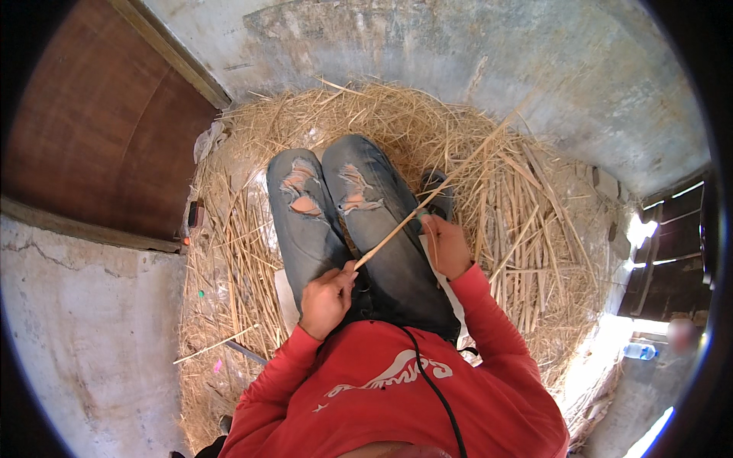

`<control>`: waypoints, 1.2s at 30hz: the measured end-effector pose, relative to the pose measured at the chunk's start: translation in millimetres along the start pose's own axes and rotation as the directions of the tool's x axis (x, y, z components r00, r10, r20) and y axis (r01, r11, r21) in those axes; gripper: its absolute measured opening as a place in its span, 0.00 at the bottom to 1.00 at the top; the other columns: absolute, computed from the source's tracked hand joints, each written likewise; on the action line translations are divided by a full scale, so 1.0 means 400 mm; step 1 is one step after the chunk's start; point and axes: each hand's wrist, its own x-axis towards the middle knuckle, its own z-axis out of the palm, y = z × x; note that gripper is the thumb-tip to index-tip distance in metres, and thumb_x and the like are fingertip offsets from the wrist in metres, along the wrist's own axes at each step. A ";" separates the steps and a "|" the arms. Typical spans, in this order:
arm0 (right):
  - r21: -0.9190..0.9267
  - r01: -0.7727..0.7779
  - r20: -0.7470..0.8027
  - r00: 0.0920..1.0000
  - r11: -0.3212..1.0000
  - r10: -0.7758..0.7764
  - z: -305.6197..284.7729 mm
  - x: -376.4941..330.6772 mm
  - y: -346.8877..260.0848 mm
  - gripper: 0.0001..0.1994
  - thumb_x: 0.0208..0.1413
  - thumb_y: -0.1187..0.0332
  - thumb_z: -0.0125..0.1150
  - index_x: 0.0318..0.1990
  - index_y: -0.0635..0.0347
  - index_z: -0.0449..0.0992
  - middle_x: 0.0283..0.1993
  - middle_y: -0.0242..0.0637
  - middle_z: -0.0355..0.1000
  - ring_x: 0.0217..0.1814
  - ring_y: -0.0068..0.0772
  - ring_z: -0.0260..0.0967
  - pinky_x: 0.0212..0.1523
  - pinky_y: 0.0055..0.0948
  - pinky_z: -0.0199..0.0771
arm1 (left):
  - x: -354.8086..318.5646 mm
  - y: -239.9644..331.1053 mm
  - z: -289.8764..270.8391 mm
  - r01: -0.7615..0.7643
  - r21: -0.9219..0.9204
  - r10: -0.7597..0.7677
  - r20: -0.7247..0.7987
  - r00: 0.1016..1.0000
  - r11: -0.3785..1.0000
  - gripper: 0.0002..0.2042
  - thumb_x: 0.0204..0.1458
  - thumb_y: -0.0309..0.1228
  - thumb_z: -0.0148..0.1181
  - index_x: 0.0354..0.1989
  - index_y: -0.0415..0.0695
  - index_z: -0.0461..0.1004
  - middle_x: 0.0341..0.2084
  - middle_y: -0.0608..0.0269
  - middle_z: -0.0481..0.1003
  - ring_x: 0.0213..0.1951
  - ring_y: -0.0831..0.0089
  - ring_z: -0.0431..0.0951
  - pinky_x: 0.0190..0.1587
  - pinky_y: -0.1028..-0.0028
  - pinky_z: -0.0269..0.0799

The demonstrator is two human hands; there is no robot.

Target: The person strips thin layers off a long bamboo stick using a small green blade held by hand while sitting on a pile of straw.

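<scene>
In the head view, your left hand (327, 300) pinches the near end of a long, thin, tan stalk (389, 237); the stalk slants over your ripped jeans (304, 240), up and to the right; your right hand (448, 246) has bent fingers close by the stalk, but I cannot tell what they grip; more dry straw (523, 210) lies on both sides.

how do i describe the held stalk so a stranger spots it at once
Start at the ripped jeans mid-picture. Across them, a long pale stalk slants from the left grip past the right grip. Unlike the loose straw all around, this one is held.
</scene>
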 end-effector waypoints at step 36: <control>0.694 -0.269 0.374 0.927 0.668 -0.015 -0.127 0.077 -0.188 0.18 0.65 0.54 0.62 0.36 0.63 0.78 0.21 0.22 0.63 0.21 0.17 0.58 0.23 0.23 0.57 | 0.077 0.052 0.010 -0.005 -0.269 -0.082 -0.310 0.947 0.963 0.13 0.59 0.23 0.61 0.52 0.38 0.81 0.25 0.51 0.79 0.24 0.66 0.80 0.30 0.71 0.74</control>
